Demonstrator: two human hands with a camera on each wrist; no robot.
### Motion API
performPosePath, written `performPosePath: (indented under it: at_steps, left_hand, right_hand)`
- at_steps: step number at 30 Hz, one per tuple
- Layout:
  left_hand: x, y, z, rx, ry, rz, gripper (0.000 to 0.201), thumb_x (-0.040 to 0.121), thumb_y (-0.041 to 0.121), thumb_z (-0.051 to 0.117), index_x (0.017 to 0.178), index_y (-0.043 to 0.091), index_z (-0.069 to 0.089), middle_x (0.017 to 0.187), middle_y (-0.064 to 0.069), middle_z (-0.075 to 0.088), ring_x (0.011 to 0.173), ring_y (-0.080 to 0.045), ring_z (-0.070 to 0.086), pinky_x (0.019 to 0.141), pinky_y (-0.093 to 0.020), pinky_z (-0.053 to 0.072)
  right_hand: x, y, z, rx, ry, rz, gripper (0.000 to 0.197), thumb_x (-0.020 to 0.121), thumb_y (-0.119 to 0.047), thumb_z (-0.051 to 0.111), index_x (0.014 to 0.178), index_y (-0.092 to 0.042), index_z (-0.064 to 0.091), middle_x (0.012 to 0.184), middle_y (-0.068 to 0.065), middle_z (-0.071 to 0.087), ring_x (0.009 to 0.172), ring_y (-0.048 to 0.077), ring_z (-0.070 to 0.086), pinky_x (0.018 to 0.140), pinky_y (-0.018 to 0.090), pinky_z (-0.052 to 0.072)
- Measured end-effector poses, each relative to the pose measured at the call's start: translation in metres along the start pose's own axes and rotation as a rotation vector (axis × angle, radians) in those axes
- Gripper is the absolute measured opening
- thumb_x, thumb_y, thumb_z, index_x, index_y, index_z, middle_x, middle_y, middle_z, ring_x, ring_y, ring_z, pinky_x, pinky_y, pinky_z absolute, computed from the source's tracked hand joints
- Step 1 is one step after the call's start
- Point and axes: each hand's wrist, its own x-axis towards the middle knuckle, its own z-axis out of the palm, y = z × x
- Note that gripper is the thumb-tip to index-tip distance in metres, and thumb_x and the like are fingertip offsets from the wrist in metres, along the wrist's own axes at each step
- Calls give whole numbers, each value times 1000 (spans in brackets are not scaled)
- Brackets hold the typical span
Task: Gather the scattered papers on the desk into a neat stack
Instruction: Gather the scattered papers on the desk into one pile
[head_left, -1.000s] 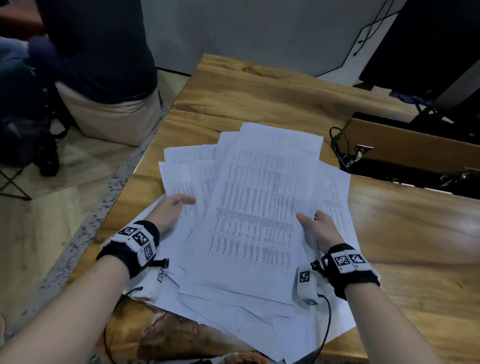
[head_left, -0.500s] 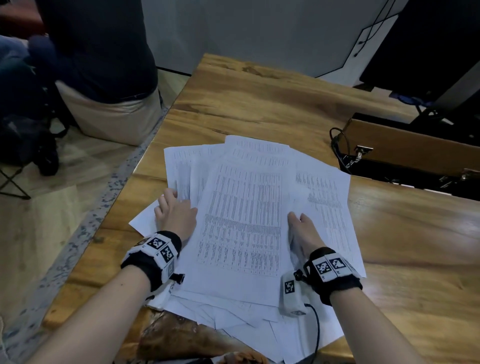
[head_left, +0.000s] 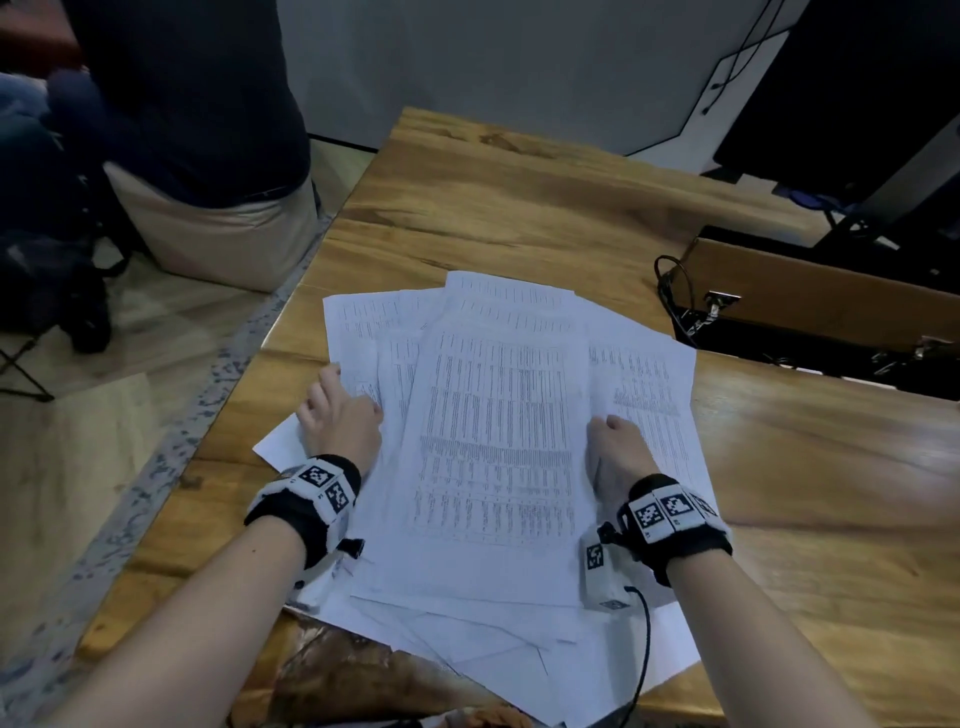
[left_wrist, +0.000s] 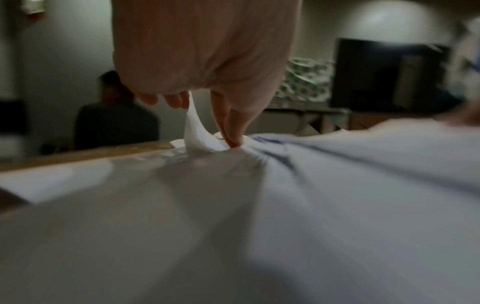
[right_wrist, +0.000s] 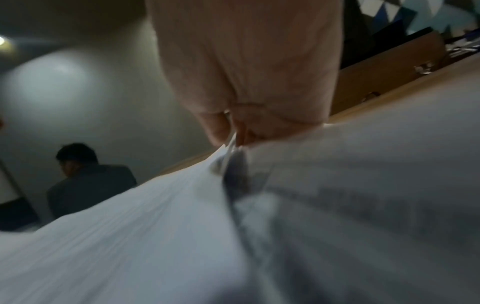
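A loose pile of white printed papers (head_left: 498, 441) lies fanned out on the wooden desk (head_left: 519, 208), its near edge hanging over the desk's front. My left hand (head_left: 340, 402) rests on the pile's left side. In the left wrist view the left hand (left_wrist: 202, 123) pinches a lifted sheet edge (left_wrist: 194, 127) between thumb and fingers. My right hand (head_left: 608, 431) sits at the top sheet's right edge with its fingers curled. In the right wrist view the right hand (right_wrist: 233, 139) pinches the bunched sheet edges (right_wrist: 223, 156).
A seated person (head_left: 197, 130) is beyond the desk's left edge. On the right, a brown box with black cables (head_left: 810, 306) sits in an opening in the desk. A dark screen (head_left: 852, 78) stands at the back right. Bare wood lies beyond and to the right of the pile.
The sheets have slid closer together and a little toward me. My left hand moved from the pile's left edge onto the sheets. My right hand shifted slightly inward.
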Motion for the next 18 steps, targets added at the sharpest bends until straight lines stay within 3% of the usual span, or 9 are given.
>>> performPosePath:
  at_steps: [2,4,6,8,10,12,14,15,18]
  left_hand:
    - [-7,2,2,30,3,27,24,92,14,45,88,14,69,152,-9,18,136,-29,18,111,-41,11]
    - [-11,6,2,28,-10,45,23,93,15,39,90,15,62,157,-10,4,145,-29,0,116,-43,-3]
    - [-13,11,2,-16,-61,98,20,95,16,36,93,17,57,158,-7,-6,146,-28,-11,116,-41,-8]
    - [-14,15,2,-115,-154,136,27,96,18,35,104,8,60,156,-7,3,143,-29,6,116,-38,9]
    - [-16,16,0,-143,-213,113,36,98,22,36,104,1,64,152,-10,11,138,-32,21,112,-40,21]
    - [-18,12,-4,-100,-165,46,42,98,33,35,105,5,66,154,-9,9,139,-30,16,113,-41,14]
    - [-20,5,-4,1,-86,56,43,97,38,35,110,10,64,156,-9,5,142,-28,10,114,-41,9]
    - [-20,2,-4,48,-60,93,42,97,38,35,112,11,64,157,-9,4,143,-28,8,114,-41,7]
    - [-17,0,-2,124,-78,190,38,97,33,36,117,13,60,159,-10,-1,146,-28,3,117,-42,2]
  right_hand:
    - [4,-3,8,-19,20,-68,41,97,-25,32,129,-4,49,118,13,54,123,33,50,96,35,39]
    - [1,-8,14,-29,-6,-124,49,100,-31,29,147,-16,28,140,10,45,135,32,38,108,39,30]
    - [-2,-14,17,-30,-10,-188,53,97,-44,30,148,-31,22,141,8,48,128,32,46,106,43,35]
    - [6,-8,17,5,-34,-187,62,91,-55,35,147,-38,17,140,5,48,120,32,52,103,46,41]
    - [1,-10,10,83,-69,-118,67,91,-46,42,148,-30,11,139,4,45,114,28,54,97,41,45]
    - [-12,-10,2,128,-56,-19,68,93,-34,46,149,-16,11,139,14,45,103,22,59,94,32,47]
    - [-20,0,-2,161,-97,19,61,95,-22,49,146,-5,19,125,16,48,80,13,64,74,14,52]
    - [-25,3,-1,158,-107,20,61,95,-19,51,145,-2,21,127,14,46,89,14,63,76,12,49]
    - [-35,7,7,113,-138,1,66,94,-16,51,149,-7,15,155,12,24,138,27,33,108,32,30]
